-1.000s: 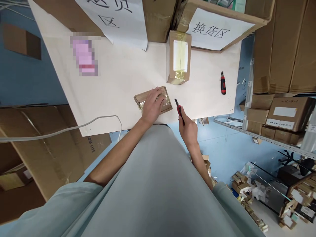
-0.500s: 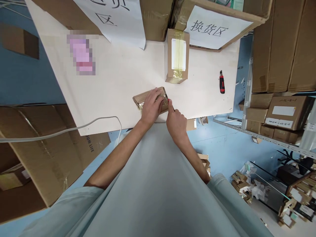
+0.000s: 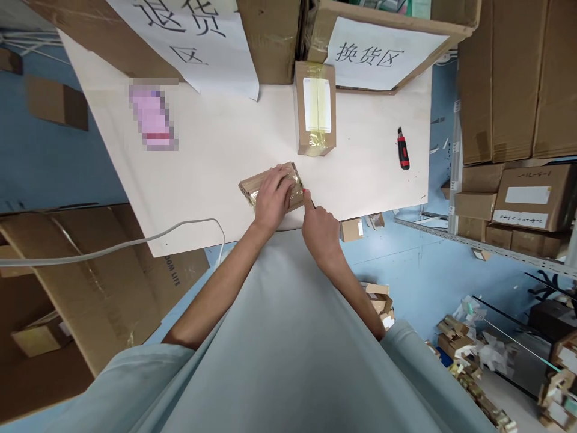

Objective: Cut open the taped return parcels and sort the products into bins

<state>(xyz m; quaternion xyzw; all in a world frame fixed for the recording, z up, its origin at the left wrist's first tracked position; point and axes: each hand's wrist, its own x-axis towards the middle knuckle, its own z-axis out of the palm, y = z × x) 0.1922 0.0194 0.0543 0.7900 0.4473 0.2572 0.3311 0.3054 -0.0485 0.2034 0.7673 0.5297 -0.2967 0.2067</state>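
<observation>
Brown and shiny with tape, the flat packet (image 3: 296, 196) lies at the near middle of the white table (image 3: 202, 156), under the left hand (image 3: 271, 201), mostly open with its fingers a bit bent. The right hand (image 3: 320, 231) is curled around the little cutter (image 3: 305, 191), mostly hidden, at the packet's right end. Farther back stands a taped box (image 3: 317, 108), with a red and black knife (image 3: 403, 150) to its right.

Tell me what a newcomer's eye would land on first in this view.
Probably the big white paper sign with black handwritten characters at the upper left of the table, with a second one on the open cardboard box to its right. Next, the left hand pressing on a small brown taped package near the table's front edge, the right hand at its right end. Then the red-and-black box cutter lying at the table's right.
</observation>
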